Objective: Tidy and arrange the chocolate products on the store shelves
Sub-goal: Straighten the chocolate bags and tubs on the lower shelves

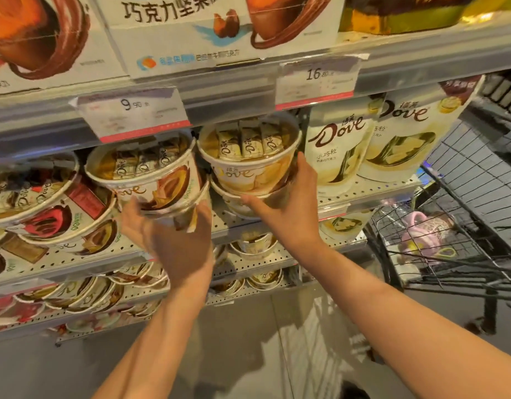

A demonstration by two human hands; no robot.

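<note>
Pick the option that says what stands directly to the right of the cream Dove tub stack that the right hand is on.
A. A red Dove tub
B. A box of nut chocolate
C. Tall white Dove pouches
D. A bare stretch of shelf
C: the right hand grips the cream Dove tub stack, and upright white Dove pouches stand just past it on the same shelf.

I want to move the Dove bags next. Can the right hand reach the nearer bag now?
Probably not yet: the right hand is gripping a stack of tubs. The Dove bag stands unobstructed beside it.
</note>
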